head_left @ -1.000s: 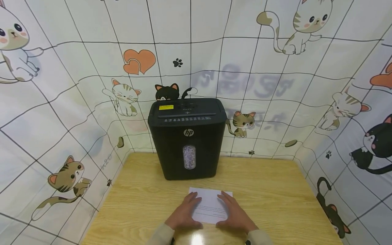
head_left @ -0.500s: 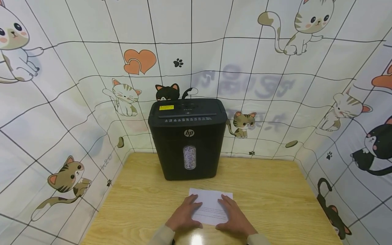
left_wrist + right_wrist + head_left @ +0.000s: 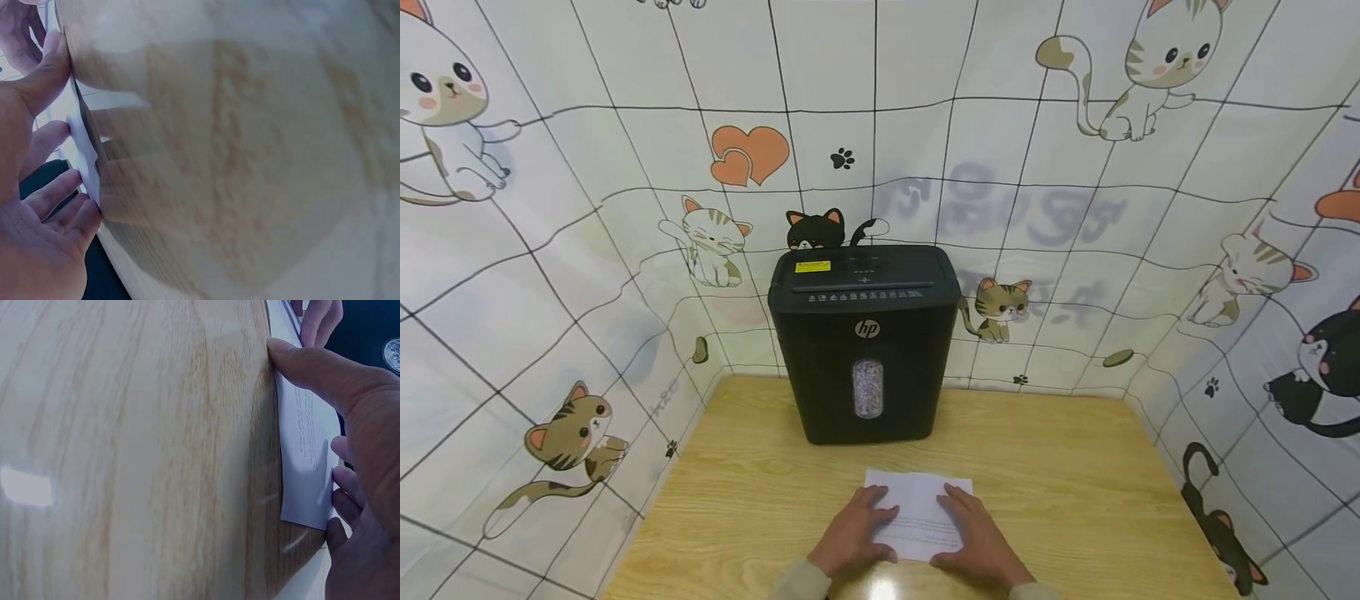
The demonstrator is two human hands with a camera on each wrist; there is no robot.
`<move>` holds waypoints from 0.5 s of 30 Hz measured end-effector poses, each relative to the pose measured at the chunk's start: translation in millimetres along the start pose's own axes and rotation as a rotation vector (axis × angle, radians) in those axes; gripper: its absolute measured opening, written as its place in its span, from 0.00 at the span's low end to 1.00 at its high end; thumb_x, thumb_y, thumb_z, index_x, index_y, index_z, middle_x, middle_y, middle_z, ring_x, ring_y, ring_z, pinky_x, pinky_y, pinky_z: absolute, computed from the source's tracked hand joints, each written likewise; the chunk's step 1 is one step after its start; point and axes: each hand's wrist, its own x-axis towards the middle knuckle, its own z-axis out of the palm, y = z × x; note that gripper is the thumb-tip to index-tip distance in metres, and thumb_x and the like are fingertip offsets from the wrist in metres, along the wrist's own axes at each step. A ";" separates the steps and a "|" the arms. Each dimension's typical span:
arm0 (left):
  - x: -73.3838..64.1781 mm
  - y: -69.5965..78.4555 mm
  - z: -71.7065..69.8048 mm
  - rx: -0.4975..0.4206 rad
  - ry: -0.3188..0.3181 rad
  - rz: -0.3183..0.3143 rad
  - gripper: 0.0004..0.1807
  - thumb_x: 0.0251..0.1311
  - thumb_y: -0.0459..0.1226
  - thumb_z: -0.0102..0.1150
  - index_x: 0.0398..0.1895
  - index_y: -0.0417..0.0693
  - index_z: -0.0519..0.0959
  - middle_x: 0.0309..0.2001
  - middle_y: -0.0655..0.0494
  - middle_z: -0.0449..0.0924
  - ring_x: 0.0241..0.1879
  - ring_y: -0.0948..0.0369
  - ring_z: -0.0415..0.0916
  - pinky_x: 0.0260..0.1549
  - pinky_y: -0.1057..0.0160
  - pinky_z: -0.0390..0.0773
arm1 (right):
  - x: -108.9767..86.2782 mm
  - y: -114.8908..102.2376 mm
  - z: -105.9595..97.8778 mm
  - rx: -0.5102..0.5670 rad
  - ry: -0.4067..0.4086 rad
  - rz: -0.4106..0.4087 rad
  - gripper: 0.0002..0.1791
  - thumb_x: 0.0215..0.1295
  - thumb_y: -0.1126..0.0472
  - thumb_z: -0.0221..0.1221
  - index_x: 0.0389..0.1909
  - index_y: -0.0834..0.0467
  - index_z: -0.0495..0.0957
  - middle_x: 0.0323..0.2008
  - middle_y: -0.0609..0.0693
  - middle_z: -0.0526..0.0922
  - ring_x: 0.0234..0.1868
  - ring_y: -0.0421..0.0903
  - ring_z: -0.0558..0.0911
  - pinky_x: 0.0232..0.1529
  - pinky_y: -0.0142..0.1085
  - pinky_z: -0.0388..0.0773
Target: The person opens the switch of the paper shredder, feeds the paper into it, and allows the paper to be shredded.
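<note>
A white sheet of paper [image 3: 917,502] with a few lines of print lies on the table, in front of the shredder. At its left side my left hand [image 3: 854,530] rests with spread, slightly bent fingers, the thumb by the near edge. My right hand [image 3: 977,535] lies the same way along the right side. In the left wrist view the fingertips of my left hand [image 3: 44,219] meet the paper's edge [image 3: 86,156]. From the right wrist, the printed paper [image 3: 306,450] shows between thumb and fingers of my right hand [image 3: 369,450], which touch its border.
Behind the paper stands a black HP paper shredder [image 3: 820,367], with shreds visible through its window [image 3: 868,388] and a slot on top. The light wood table [image 3: 1037,467] is enclosed by a white, cat-printed cloth wall [image 3: 925,75] at back and sides.
The whole head view has shifted slightly downward and to the right. Both hands keep the same pose at the sides of the paper.
</note>
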 end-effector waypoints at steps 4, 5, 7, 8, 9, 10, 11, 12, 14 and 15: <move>0.2 -0.5 1.4 0.024 0.007 0.006 0.41 0.42 0.60 0.75 0.62 0.54 0.83 0.69 0.45 0.73 0.69 0.45 0.70 0.69 0.47 0.70 | -0.2 0.5 0.7 -0.008 -0.006 -0.001 0.55 0.43 0.38 0.78 0.73 0.54 0.69 0.79 0.54 0.62 0.78 0.63 0.61 0.73 0.64 0.60; 0.7 -0.8 2.0 0.029 0.004 0.002 0.41 0.42 0.61 0.75 0.62 0.55 0.83 0.69 0.46 0.73 0.69 0.45 0.70 0.69 0.48 0.71 | -0.3 0.3 0.5 -0.012 -0.006 -0.003 0.55 0.44 0.38 0.78 0.73 0.54 0.69 0.78 0.54 0.62 0.78 0.62 0.61 0.73 0.64 0.60; 2.0 -1.4 3.3 0.031 -0.008 -0.008 0.41 0.42 0.61 0.75 0.62 0.56 0.83 0.69 0.47 0.73 0.69 0.46 0.69 0.69 0.50 0.71 | -0.4 0.5 0.4 -0.028 -0.010 -0.001 0.55 0.44 0.37 0.77 0.73 0.53 0.69 0.79 0.53 0.62 0.78 0.61 0.61 0.73 0.64 0.61; 2.6 -1.4 3.6 0.030 -0.012 -0.011 0.40 0.42 0.61 0.75 0.62 0.57 0.83 0.69 0.48 0.73 0.69 0.46 0.69 0.69 0.50 0.71 | -0.3 0.8 0.4 -0.034 -0.009 -0.003 0.54 0.44 0.37 0.77 0.73 0.53 0.69 0.78 0.53 0.63 0.78 0.61 0.61 0.73 0.64 0.61; 3.3 -1.7 4.3 0.030 -0.015 -0.013 0.40 0.42 0.61 0.75 0.62 0.57 0.83 0.69 0.48 0.73 0.69 0.47 0.70 0.69 0.51 0.71 | -0.4 1.2 0.4 -0.040 -0.008 -0.005 0.54 0.44 0.37 0.77 0.73 0.53 0.70 0.78 0.53 0.63 0.78 0.61 0.62 0.73 0.64 0.61; 3.9 -1.6 4.3 0.031 -0.014 -0.012 0.40 0.42 0.61 0.75 0.62 0.57 0.83 0.69 0.48 0.74 0.68 0.47 0.70 0.69 0.52 0.71 | -0.6 1.3 0.4 -0.047 -0.010 0.001 0.55 0.44 0.36 0.77 0.73 0.52 0.69 0.79 0.52 0.62 0.78 0.60 0.61 0.73 0.63 0.61; 4.3 -1.4 4.4 0.032 -0.014 -0.012 0.40 0.42 0.61 0.75 0.61 0.57 0.83 0.68 0.48 0.74 0.68 0.48 0.70 0.68 0.52 0.71 | -0.9 1.8 0.5 -0.050 -0.006 -0.003 0.55 0.44 0.36 0.77 0.73 0.52 0.70 0.78 0.52 0.63 0.78 0.60 0.62 0.73 0.63 0.61; 4.6 -1.3 4.4 0.034 -0.013 -0.010 0.39 0.42 0.61 0.75 0.61 0.57 0.83 0.68 0.48 0.74 0.67 0.48 0.71 0.68 0.53 0.72 | -1.1 2.6 0.9 -0.055 -0.006 -0.002 0.55 0.43 0.35 0.77 0.73 0.52 0.70 0.78 0.52 0.63 0.78 0.60 0.62 0.73 0.63 0.62; 4.4 -0.9 4.5 0.033 -0.011 -0.012 0.39 0.42 0.60 0.75 0.61 0.57 0.83 0.68 0.48 0.74 0.67 0.48 0.71 0.67 0.52 0.73 | -1.8 4.2 1.6 -0.066 -0.003 -0.015 0.56 0.42 0.33 0.77 0.73 0.51 0.70 0.78 0.52 0.63 0.77 0.60 0.63 0.72 0.64 0.62; 4.1 -0.9 4.6 0.031 -0.014 -0.017 0.39 0.42 0.60 0.75 0.60 0.57 0.83 0.68 0.48 0.74 0.67 0.48 0.71 0.67 0.53 0.73 | -2.4 4.9 1.9 -0.073 -0.003 -0.019 0.56 0.41 0.32 0.77 0.72 0.51 0.70 0.78 0.51 0.63 0.77 0.60 0.63 0.72 0.64 0.63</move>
